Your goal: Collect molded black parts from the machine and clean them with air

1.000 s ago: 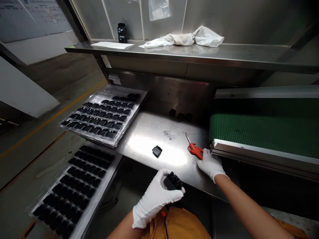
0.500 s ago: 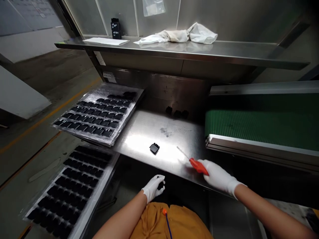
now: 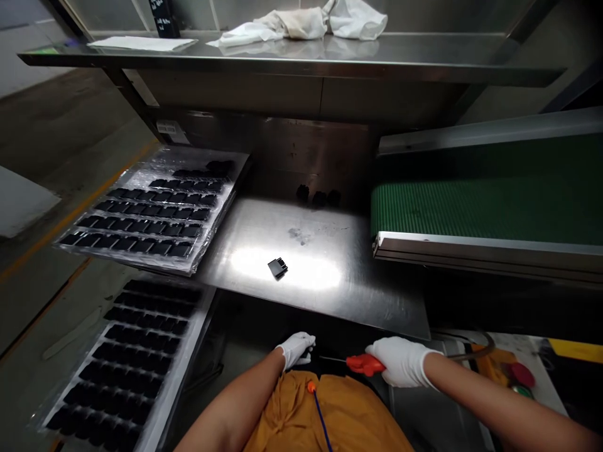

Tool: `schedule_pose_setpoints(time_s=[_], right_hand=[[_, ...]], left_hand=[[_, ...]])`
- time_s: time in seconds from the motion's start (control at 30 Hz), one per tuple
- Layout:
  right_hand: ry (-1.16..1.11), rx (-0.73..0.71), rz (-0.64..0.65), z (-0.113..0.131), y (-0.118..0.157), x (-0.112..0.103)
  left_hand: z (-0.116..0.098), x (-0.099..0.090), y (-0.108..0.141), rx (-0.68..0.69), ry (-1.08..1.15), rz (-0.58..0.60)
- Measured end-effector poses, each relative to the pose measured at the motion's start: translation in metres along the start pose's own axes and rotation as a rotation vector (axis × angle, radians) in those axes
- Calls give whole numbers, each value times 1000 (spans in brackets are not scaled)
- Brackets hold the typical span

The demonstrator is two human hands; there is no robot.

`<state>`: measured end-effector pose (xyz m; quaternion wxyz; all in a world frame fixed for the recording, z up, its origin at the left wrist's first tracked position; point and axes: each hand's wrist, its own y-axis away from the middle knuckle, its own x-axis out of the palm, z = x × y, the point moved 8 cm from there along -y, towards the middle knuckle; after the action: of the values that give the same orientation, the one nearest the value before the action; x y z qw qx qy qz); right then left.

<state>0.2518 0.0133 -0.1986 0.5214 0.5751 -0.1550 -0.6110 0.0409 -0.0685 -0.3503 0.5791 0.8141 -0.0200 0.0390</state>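
My right hand (image 3: pixel 400 362), in a white glove, is wrapped round a red air blow gun (image 3: pixel 365 364). Its thin metal nozzle (image 3: pixel 333 359) points left toward my other hand. My left hand (image 3: pixel 298 349), also gloved in white, is closed in front of my body, below the bench edge. Whatever its fingers hold is dark or hidden and I cannot make it out. On the bright part of the steel bench (image 3: pixel 254 235) lies one small black plastic part (image 3: pixel 277 268), apart from both hands.
Left are two trays of black parts, an upper tray (image 3: pixel 195 260) and a lower tray (image 3: pixel 162 411). A green conveyor belt (image 3: pixel 471 201) stands right. Black pieces (image 3: pixel 319 199) lie at the bench's back. Above, a shelf (image 3: pixel 424 63) bears white cloth (image 3: pixel 301 26). A hose (image 3: pixel 483 351) runs behind my right wrist.
My right hand has brought the air blow gun down and left, off the bench, so its nozzle now reaches near my left hand. The view has tipped downward and shifted.
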Motion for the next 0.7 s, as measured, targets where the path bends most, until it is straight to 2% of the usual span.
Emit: schedule_pose_setpoints(time_s=[0.1, 0.3, 0.7], right_hand=[[55, -48, 23, 8, -1, -2], [116, -44, 36, 7, 2, -6], [172, -46, 37, 7, 2, -1]], left_hand=[[7, 4, -2, -48, -49, 8], [9, 12, -7, -90, -22, 25], [12, 21, -10, -12, -61, 7]])
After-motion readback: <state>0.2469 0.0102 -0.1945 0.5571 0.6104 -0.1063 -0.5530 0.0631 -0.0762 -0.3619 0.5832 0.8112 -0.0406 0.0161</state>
